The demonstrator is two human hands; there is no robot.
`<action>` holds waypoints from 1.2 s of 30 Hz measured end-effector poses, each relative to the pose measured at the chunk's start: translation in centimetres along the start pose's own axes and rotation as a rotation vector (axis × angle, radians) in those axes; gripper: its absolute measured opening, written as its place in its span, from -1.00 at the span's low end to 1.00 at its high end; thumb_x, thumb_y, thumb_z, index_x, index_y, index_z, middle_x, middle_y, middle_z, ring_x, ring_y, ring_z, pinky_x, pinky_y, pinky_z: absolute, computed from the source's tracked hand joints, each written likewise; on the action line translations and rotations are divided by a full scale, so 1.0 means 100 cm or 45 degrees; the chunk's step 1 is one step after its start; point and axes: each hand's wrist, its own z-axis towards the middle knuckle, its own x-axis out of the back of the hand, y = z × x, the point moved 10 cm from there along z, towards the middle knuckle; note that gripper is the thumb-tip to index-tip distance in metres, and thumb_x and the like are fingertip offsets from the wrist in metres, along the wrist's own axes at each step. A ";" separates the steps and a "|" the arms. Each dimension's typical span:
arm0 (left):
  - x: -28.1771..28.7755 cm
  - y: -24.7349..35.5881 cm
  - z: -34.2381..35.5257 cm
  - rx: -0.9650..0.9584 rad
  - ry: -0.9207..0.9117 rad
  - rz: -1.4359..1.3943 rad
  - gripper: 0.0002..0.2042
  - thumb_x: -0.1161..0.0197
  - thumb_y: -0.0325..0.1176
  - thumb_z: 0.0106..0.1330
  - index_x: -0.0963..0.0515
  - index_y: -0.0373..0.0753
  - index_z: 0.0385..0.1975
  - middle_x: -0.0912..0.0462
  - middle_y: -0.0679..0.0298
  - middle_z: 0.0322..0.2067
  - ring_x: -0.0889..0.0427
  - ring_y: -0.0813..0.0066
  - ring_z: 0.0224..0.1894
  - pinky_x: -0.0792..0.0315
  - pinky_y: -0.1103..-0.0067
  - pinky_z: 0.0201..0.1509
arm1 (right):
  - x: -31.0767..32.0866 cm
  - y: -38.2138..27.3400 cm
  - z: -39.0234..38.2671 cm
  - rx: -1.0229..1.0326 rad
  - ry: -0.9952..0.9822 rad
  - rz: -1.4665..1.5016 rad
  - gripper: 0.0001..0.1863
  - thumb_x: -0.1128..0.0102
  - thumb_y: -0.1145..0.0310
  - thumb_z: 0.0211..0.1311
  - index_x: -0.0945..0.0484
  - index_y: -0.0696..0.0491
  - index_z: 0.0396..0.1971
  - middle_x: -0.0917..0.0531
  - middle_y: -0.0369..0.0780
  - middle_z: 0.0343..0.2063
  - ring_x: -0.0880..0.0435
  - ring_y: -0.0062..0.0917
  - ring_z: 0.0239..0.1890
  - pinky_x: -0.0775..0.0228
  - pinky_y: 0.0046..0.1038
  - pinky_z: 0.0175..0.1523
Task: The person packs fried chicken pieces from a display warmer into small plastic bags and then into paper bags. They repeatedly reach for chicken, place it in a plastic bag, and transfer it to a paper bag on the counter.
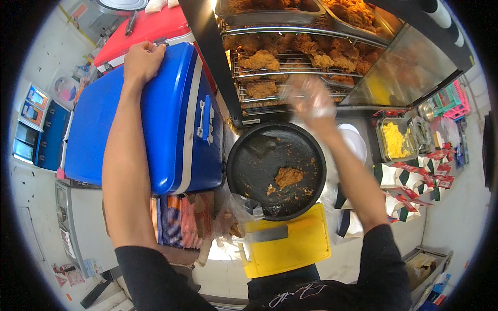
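My left hand (142,63) is closed over the top edge of the blue cooler (171,119), its forearm lying across the lid. My right hand (308,98), blurred and seemingly in a clear plastic glove, is raised at the glass-sided warming cabinet (402,57), in front of racks of fried chicken (259,60); its fingers are smeared. Below it sits a round black pan (254,166) with a small fried piece (289,176) and scattered crumbs. A knife (272,233) rests on a yellow cutting board (295,254) under the pan's near side.
A red cooler (166,26) stands behind the blue one. At right are white plates (353,140), a container of yellow food (397,137) and several paper boxes (389,176). Flattened cardboard (181,220) and a plastic bag (228,223) lie left of the board.
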 end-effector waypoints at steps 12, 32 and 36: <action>-0.008 0.005 0.008 -0.237 -0.170 -0.204 -0.73 -0.27 -0.12 0.37 -0.63 -0.22 -0.37 -0.50 0.47 -0.59 -0.38 0.76 -0.59 -0.27 0.68 -0.56 | -0.077 0.005 0.154 -0.028 -0.184 -0.757 -0.40 0.06 -0.05 0.38 -0.36 0.02 0.27 -0.42 0.00 0.27 -0.38 -0.18 0.33 -0.15 -0.01 0.40; -0.014 -0.003 0.018 -0.281 -0.241 -0.257 -0.69 -0.26 -0.07 0.36 -0.65 -0.23 -0.28 -0.55 0.43 -0.52 -0.43 0.71 -0.54 -0.31 0.67 -0.48 | -0.067 -0.050 -0.104 -0.095 -1.251 0.623 -0.49 -0.28 0.52 0.14 -0.42 0.17 0.13 -0.52 0.01 0.16 -0.58 -0.07 0.14 -0.51 -0.20 0.17; -0.015 -0.014 0.023 -0.252 -0.243 -0.212 -0.72 -0.21 -0.07 0.40 -0.65 -0.17 -0.23 -0.50 0.48 -0.53 -0.36 0.77 -0.59 -0.21 0.71 -0.54 | -0.048 -0.058 -0.041 0.483 -0.705 -0.055 -0.51 -0.18 0.41 0.20 -0.40 0.19 0.14 -0.44 0.09 0.21 -0.53 -0.02 0.15 -0.43 -0.16 0.20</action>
